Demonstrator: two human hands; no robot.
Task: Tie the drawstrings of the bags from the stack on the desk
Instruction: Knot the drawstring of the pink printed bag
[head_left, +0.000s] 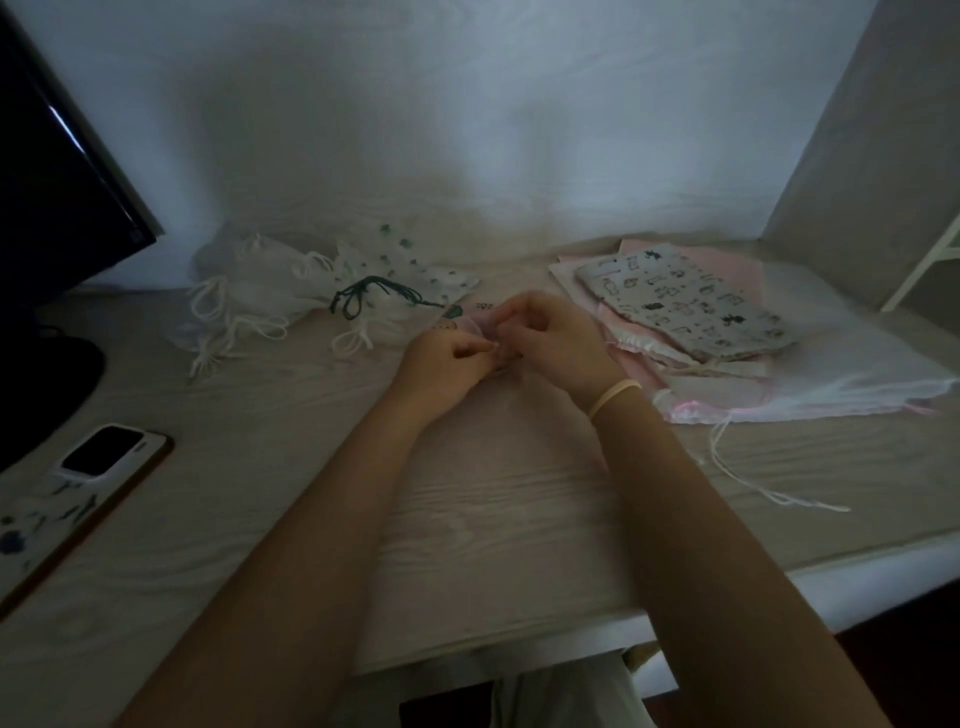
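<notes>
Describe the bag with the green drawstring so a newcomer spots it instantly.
Start at the monitor on the left, then go right to the pile of tied bags. The bag lies at its right end, green-printed, the only one with a dark green cord; the rest have white.

Two hands (452, 364) (550, 340), one phone (104, 452), one monitor (57, 171)

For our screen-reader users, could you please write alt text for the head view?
Both hands, left hand and right hand, pinch a sheer pink bag at mid-desk. Tied bags lie left, a flat stack right.
</notes>
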